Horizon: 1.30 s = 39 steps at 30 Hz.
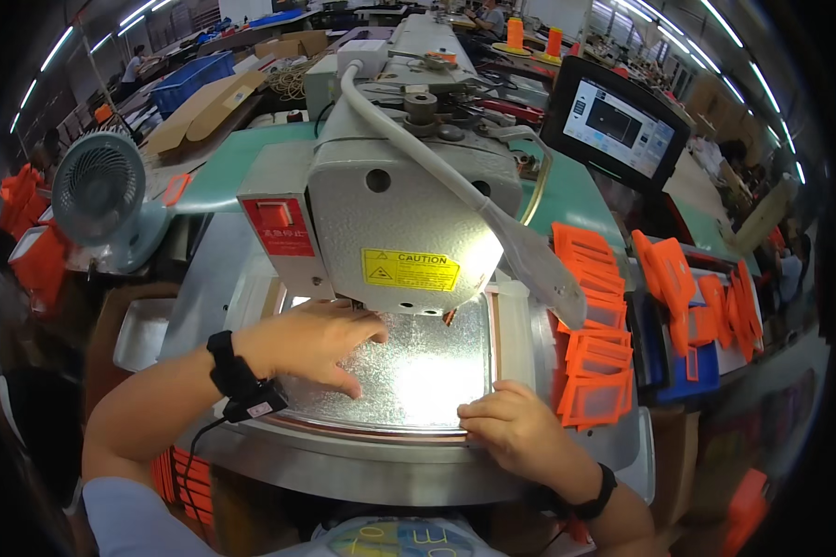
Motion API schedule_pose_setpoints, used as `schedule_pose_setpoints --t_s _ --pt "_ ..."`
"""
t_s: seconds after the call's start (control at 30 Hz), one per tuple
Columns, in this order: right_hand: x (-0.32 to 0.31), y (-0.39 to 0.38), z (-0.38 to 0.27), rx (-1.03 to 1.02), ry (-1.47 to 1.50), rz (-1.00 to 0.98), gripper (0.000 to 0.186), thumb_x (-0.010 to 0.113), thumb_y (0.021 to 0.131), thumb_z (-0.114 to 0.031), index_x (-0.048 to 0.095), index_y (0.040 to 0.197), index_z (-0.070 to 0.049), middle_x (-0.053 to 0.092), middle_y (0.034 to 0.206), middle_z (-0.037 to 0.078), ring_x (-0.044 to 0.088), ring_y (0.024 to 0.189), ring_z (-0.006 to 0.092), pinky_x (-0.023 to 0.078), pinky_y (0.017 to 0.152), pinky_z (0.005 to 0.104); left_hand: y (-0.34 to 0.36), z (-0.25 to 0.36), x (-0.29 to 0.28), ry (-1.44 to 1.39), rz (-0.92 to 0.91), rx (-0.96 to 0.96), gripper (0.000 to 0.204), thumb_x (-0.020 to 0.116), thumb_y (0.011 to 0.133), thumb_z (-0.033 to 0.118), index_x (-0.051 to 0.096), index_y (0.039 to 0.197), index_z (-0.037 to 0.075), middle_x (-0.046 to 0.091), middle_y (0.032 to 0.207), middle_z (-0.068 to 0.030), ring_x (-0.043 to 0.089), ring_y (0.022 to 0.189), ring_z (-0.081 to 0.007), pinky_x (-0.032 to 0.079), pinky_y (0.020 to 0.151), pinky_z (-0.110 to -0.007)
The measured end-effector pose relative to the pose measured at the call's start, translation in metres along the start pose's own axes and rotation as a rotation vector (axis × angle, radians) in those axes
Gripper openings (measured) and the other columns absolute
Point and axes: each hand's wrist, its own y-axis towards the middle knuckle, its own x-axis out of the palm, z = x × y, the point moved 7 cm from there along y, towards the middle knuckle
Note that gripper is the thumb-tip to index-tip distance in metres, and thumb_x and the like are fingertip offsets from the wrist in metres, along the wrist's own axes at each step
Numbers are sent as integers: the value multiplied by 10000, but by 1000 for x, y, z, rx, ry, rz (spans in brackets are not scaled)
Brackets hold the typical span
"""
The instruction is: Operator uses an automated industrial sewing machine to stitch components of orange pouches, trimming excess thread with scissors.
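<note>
silvery, crinkly rectangular sheet lay flat partly beneath the pebbly grey machine head | left hand was spread wide above it, gripping nothing | right hand half-curled at its near right corner, grip unclear from where i stood

Silvery panel: far edge hidden behind the machine head; left portion partly covered by the left hand. Screen: details too small to read. Shirt: cut off by lower edge.
</note>
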Motion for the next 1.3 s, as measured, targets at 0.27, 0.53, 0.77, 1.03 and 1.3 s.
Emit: schedule_pose_setpoints --t_s 0.27,0.53,0.77,1.03,1.3 --pt "-5 -3 4 -1 51 11 208 758 745 -58 705 942 -22 707 1021 74 659 935 228 476 941 403 20 10 -4 -196 -12 -10 654 810 705 484 565 1139 61 652 1046 -161 646 1000 -332 488 843 -424" --pt "-4 -2 0 -11 42 -8 168 707 788 -81 696 941 -12 703 1011 87 650 934 230 461 964 398 -5 39 22 106 60 -75 731 718 819 438 484 1346 -11 406 1432 -323 404 1334 -479 368 1103 -490" --pt "-4 -4 5 -49 82 -109 258 733 788 -77 686 1030 -1 690 1076 109 643 1003 257 475 936 405 0 60 19 54 -117 -104 888 621 804 702 413 1477 162 200 1463 -453 239 1339 -653 309 1073 -659" --pt "-49 40 70 16 -76 113 351 678 776 -62 639 1104 57 596 1262 195 570 1178 339 465 1007 408 -4 55 26 -41 -191 -211 907 681 778 679 412 1494 191 74 1530 -424 70 1411 -623 192 1125 -641" --pt "-23 47 81 112 -323 -145 489 775 763 -277 661 1138 14 635 1138 158 516 1249 301 279 1132 574 -6 53 29 -205 -152 -259 871 762 766 565 449 1478 173 27 1556 -396 6 1447 -570 70 1161 -589"
